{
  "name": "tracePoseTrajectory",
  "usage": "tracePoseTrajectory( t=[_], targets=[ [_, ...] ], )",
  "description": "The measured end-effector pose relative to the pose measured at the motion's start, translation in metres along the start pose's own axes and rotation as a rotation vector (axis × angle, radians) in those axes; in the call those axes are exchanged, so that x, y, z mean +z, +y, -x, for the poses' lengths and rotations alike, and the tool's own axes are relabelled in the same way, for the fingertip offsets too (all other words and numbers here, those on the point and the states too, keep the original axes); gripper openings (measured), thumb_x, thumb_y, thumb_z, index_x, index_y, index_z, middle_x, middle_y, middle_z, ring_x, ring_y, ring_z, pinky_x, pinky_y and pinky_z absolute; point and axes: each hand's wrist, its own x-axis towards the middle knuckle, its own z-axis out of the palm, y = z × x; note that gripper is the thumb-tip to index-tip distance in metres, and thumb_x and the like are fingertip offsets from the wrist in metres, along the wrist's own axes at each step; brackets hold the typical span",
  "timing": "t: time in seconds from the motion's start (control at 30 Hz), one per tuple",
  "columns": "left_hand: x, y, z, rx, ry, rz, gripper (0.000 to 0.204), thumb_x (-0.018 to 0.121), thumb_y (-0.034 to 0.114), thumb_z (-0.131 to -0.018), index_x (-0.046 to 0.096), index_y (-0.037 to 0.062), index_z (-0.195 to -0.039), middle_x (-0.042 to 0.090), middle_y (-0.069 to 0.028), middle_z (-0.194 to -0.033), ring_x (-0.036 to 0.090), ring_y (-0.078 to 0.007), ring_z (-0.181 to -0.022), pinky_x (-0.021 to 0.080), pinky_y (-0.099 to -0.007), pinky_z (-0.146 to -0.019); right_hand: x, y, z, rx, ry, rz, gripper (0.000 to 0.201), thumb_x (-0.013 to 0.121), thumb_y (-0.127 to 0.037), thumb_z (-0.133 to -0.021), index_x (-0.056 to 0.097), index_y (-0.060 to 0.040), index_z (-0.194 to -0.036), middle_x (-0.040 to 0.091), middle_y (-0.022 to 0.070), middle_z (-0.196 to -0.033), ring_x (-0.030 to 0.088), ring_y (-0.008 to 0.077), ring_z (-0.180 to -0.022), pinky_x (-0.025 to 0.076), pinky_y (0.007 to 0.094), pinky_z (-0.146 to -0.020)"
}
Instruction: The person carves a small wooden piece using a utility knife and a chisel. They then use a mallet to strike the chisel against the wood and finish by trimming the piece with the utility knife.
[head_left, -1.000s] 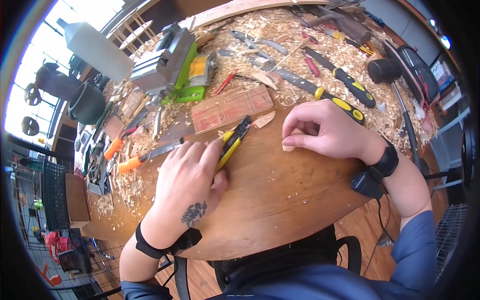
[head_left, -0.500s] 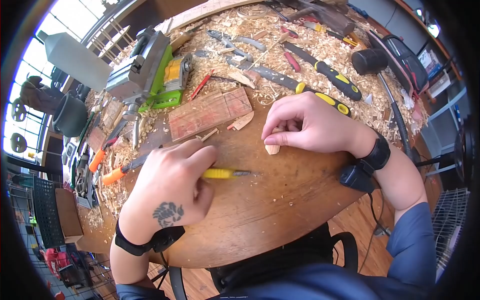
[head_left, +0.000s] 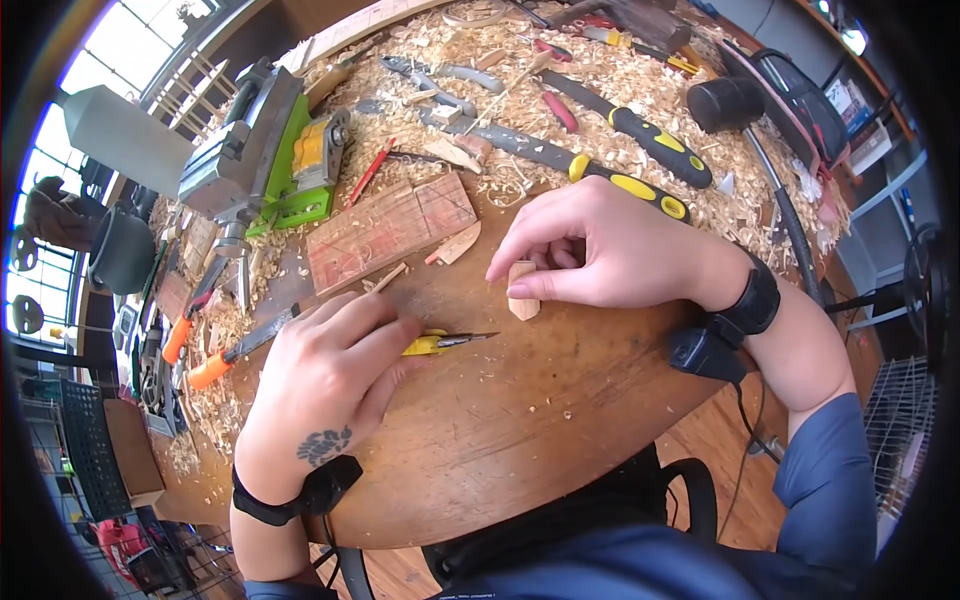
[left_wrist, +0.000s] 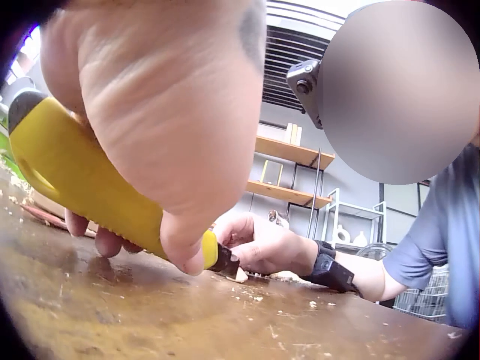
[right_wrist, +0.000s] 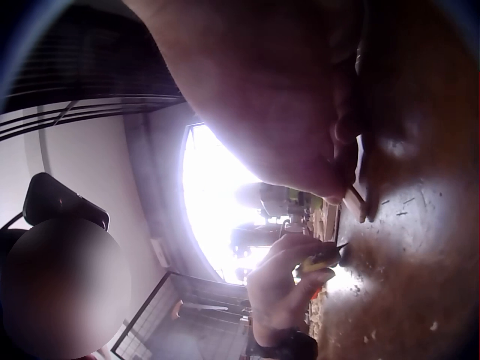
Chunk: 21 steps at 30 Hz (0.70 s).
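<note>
My left hand (head_left: 335, 365) grips a yellow utility knife (head_left: 428, 344), its blade pointing right, low over the wooden table (head_left: 470, 430). In the left wrist view the knife's thick yellow handle (left_wrist: 90, 180) lies across the palm, with the thumb along it near the blade end. Between thumb and fingers, my right hand (head_left: 600, 245) pinches a small pale block of wood (head_left: 523, 305) with a pointed lower end. That block stands close over the tabletop, a short gap to the right of the blade tip. Its upper part is hidden by the fingers.
Beyond the hands lies a red-marked board (head_left: 390, 230) with a thin wood offcut (head_left: 460, 243) beside it. A green and grey vise (head_left: 285, 160) stands at the back left. Shavings, yellow-black-handled tools (head_left: 660, 150), a black mallet (head_left: 725, 105) and an orange-handled chisel (head_left: 210, 370) surround the work area.
The knife has turned from pointing up and away to pointing right, toward the wood block. The right hand keeps its pinch, and more of the block shows. The head view has shifted right.
</note>
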Motion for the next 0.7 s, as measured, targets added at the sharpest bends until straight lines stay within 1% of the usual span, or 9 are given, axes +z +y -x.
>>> tracePoseTrajectory(
  t=[0.03,0.07,0.13,0.17,0.2,0.23,0.33,0.53,0.7],
  targets=[
    [0.001,0.001,0.000,-0.002,0.002,0.003,0.027,0.083,0.012,-0.083,0.078,0.0015,-0.108,0.070,-0.0133,-0.097,0.070,-0.0356,-0.088,0.056,-0.0441,-0.077,-0.001,-0.003,0.000,0.041,-0.021,0.020,0.016,0.080,-0.015,-0.094,0.082,-0.0025,-0.104,0.077,0.0067,-0.087,0.069,0.0120,-0.072,0.053,0.0266,-0.066],
    [0.001,0.003,-0.001,0.003,0.002,0.006,0.028,0.083,0.012,-0.082,0.078,0.0019,-0.108,0.070,-0.0131,-0.096,0.069,-0.0351,-0.088,0.056,-0.0441,-0.077,-0.001,-0.005,0.001,0.042,-0.025,0.021,0.016,0.080,-0.015,-0.094,0.082,-0.0025,-0.104,0.077,0.0067,-0.087,0.069,0.0120,-0.072,0.053,0.0266,-0.066],
    [0.003,0.003,-0.002,0.004,0.007,0.011,0.029,0.083,0.012,-0.082,0.078,0.0022,-0.108,0.070,-0.0128,-0.096,0.069,-0.0347,-0.088,0.056,-0.0441,-0.077,0.000,-0.007,0.002,0.131,-0.044,-0.078,0.018,0.081,-0.015,-0.093,0.082,-0.0032,-0.106,0.077,0.0071,-0.089,0.070,0.0120,-0.073,0.054,0.0270,-0.065],
    [0.004,0.003,-0.002,0.040,0.015,0.027,0.030,0.083,0.011,-0.081,0.078,0.0026,-0.109,0.070,-0.0124,-0.095,0.068,-0.0341,-0.087,0.056,-0.0440,-0.077,0.001,-0.006,0.002,0.131,-0.050,-0.075,0.018,0.081,-0.015,-0.093,0.082,-0.0032,-0.106,0.077,0.0071,-0.089,0.070,0.0120,-0.073,0.054,0.0270,-0.065],
    [0.004,0.002,-0.002,0.078,0.021,0.041,0.031,0.083,0.011,-0.079,0.079,0.0030,-0.109,0.070,-0.0120,-0.094,0.068,-0.0335,-0.085,0.056,-0.0440,-0.076,0.002,-0.004,0.002,0.072,-0.050,-0.040,0.018,0.082,-0.016,-0.093,0.083,-0.0035,-0.106,0.077,0.0068,-0.088,0.069,0.0119,-0.072,0.054,0.0272,-0.065],
    [0.006,0.003,-0.001,0.076,0.024,0.042,0.031,0.083,0.011,-0.079,0.079,0.0030,-0.109,0.070,-0.0120,-0.094,0.068,-0.0335,-0.085,0.056,-0.0440,-0.076,0.003,-0.002,0.002,0.014,-0.047,-0.006,0.017,0.083,-0.016,-0.093,0.083,-0.0037,-0.105,0.076,0.0066,-0.087,0.068,0.0119,-0.071,0.053,0.0275,-0.065],
    [0.011,0.004,0.000,0.101,0.025,0.068,0.033,0.083,0.010,-0.078,0.079,0.0037,-0.110,0.069,-0.0113,-0.091,0.067,-0.0322,-0.084,0.055,-0.0434,-0.074,0.003,-0.002,0.002,-0.036,-0.042,0.047,0.018,0.084,-0.019,-0.093,0.083,-0.0036,-0.103,0.075,0.0070,-0.084,0.067,0.0135,-0.068,0.053,0.0288,-0.064],
    [0.015,0.006,0.001,0.115,0.037,0.015,0.032,0.084,0.010,-0.079,0.079,0.0046,-0.110,0.068,-0.0101,-0.089,0.068,-0.0297,-0.079,0.055,-0.0416,-0.069,0.005,-0.007,0.001,-0.008,-0.051,0.084,0.022,0.085,-0.023,-0.093,0.082,-0.0029,-0.100,0.072,0.0084,-0.080,0.066,0.0171,-0.068,0.052,0.0317,-0.063],
    [0.020,0.007,0.000,0.148,0.093,-0.033,0.032,0.085,0.012,-0.080,0.078,0.0049,-0.110,0.067,-0.0085,-0.087,0.067,-0.0278,-0.077,0.054,-0.0395,-0.064,0.010,-0.011,0.001,0.005,-0.046,0.109,0.022,0.084,-0.025,-0.094,0.081,-0.0035,-0.098,0.072,0.0083,-0.080,0.066,0.0166,-0.069,0.051,0.0314,-0.064]
  ],
)
